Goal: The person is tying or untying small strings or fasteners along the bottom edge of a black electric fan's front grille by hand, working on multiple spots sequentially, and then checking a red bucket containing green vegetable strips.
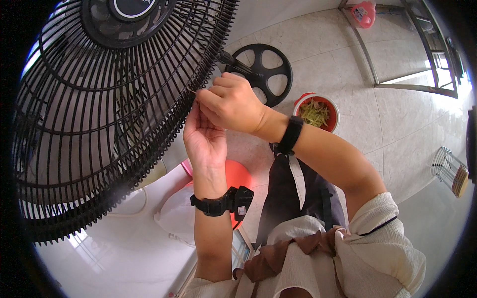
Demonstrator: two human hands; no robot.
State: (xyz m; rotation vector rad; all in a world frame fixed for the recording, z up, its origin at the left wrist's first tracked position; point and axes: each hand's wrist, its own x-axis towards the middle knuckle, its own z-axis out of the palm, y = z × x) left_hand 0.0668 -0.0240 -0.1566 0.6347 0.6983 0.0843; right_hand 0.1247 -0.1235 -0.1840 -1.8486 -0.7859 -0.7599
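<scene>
**Both hands at the fan guard's rim**

While the head view looks down, the black fan guard [107, 114] fills the upper left, its rim curving from top to lower left. The right hand [231, 102], nearer the rim, pinches something thin against it; what, I cannot tell. The left hand [203, 136] sits just below, fingers loosely curled, touching the rim. A pink bottle [364, 13] stands far upper right, label unreadable.
</scene>
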